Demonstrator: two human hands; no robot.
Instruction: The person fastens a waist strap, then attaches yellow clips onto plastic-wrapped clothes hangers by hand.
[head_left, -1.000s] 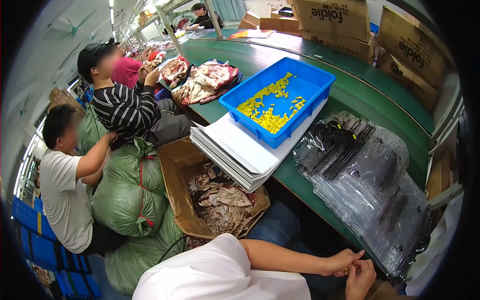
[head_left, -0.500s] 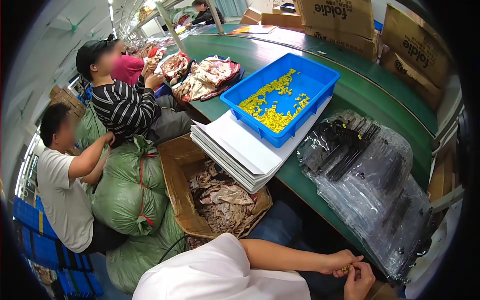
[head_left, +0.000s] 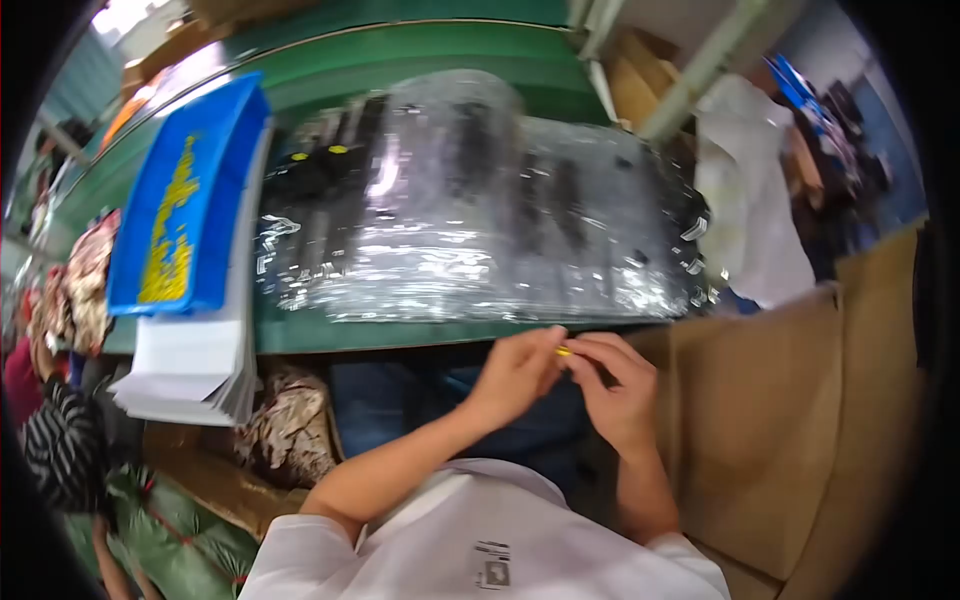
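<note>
My left hand (head_left: 518,374) and my right hand (head_left: 618,390) meet in front of the table edge. Their fingertips pinch a small yellow piece (head_left: 563,351), mostly covered by the fingers; its exact kind is too small to tell. Just beyond the hands, clear plastic bags (head_left: 430,255) with dark contents lie overlapping on the green table. Two yellow bits (head_left: 339,149) show on the dark items at the left end of these bags. Similar yellow pieces (head_left: 165,265) lie loose in a blue tray (head_left: 236,125) to the left.
The tray rests on a stack of white sheets (head_left: 195,350) overhanging the green table (head_left: 290,337). An open cardboard box (head_left: 760,420) stands at my right, a white sack (head_left: 745,190) behind it. Crumpled patterned cloth (head_left: 290,425) and green bags (head_left: 185,535) lie at lower left, near a person in stripes.
My view has swung right, so the tray and co-workers now sit at the left and the plastic bags straight ahead. Both hands remain together at the yellow piece.
</note>
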